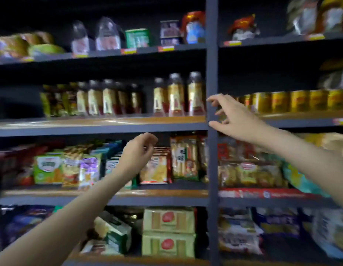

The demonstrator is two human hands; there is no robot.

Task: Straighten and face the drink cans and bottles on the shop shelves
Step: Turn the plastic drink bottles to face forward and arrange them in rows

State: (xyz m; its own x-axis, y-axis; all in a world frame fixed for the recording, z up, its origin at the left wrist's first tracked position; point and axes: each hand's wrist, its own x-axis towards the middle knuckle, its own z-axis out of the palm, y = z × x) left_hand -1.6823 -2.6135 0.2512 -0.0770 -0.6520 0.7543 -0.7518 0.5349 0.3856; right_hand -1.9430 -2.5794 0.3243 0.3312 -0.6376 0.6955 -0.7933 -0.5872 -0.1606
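Observation:
A row of dark-capped drink bottles [175, 95] with gold labels stands on the second shelf, left of the grey upright post [212, 73]. Gold drink cans [299, 100] line the same shelf level to the right of the post. My right hand [232, 118] is raised in front of the post at that shelf, fingers spread and relaxed, holding nothing, just left of the cans. My left hand [138, 152] hangs lower, in front of the snack shelf, fingers loosely curled and empty. The view is motion-blurred.
Clear bottles [107, 35] and boxes sit on the top shelf. Snack packets [184, 158] fill the third shelf, and green boxes [168, 233] and bags the bottom one. Shelf edges [101, 127] carry price tags.

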